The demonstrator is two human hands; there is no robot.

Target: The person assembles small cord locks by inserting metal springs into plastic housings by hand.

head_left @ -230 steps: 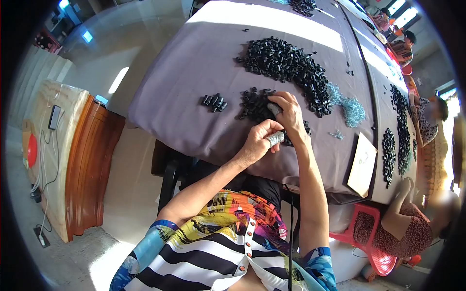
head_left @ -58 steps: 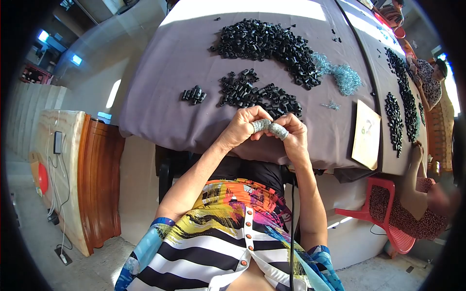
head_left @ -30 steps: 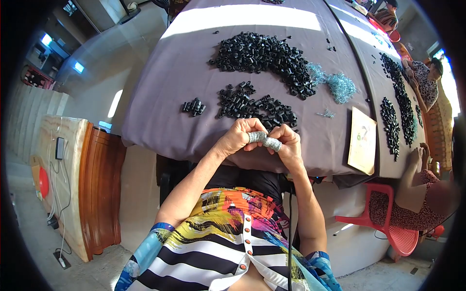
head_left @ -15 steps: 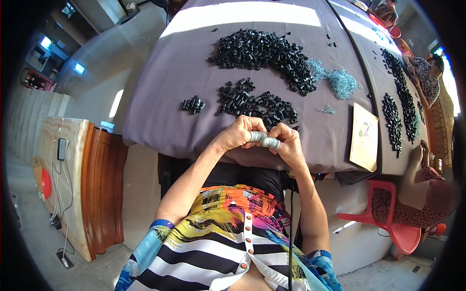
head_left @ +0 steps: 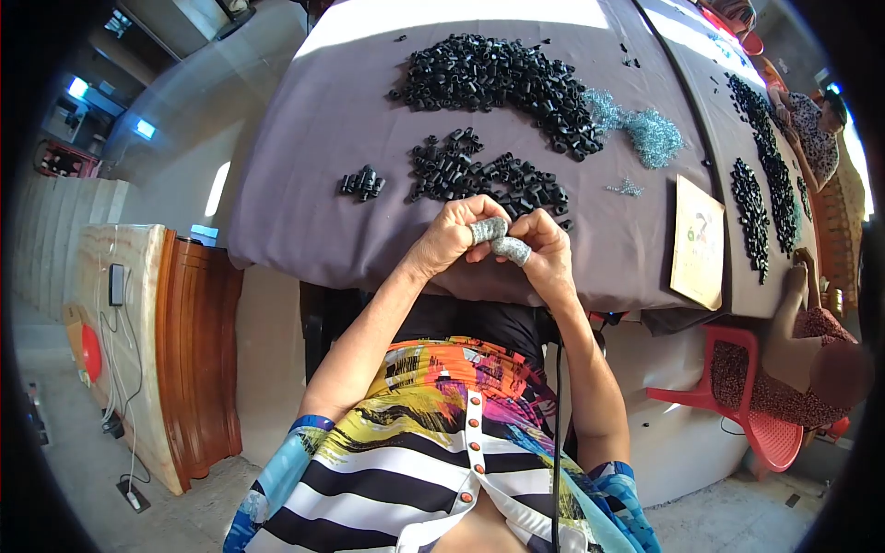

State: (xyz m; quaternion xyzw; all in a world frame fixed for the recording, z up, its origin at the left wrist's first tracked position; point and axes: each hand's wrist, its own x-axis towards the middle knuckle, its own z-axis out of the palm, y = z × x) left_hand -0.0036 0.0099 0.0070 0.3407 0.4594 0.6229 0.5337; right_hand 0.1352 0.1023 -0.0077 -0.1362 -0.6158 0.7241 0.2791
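My left hand [head_left: 449, 241] and my right hand [head_left: 546, 251] meet just over the near edge of the cloth-covered table [head_left: 323, 221]. Grey finger wraps [head_left: 489, 230] cover a finger on each hand. Fingertips on both sides are pinched together; whatever lies between them is hidden or too small to name. Just beyond my hands lies a pile of small black tube-shaped parts [head_left: 516, 184], with a bigger pile of the same parts [head_left: 489, 78] farther back. A little cluster of these black parts [head_left: 361, 182] rests to the left.
Tiny silvery metal pieces [head_left: 653, 138] are heaped at the right, with a few strays [head_left: 627, 187] nearer. A paper booklet [head_left: 698, 241] lies by the table seam. Other people sit along the right side, near more black parts [head_left: 751, 217] and a red chair [head_left: 728, 396]. A wooden cabinet [head_left: 198, 359] stands left.
The view has shifted slightly, so the table and piles sit a little higher in it. My hands stay together, with the wrapped fingers now overlapping at a different angle.
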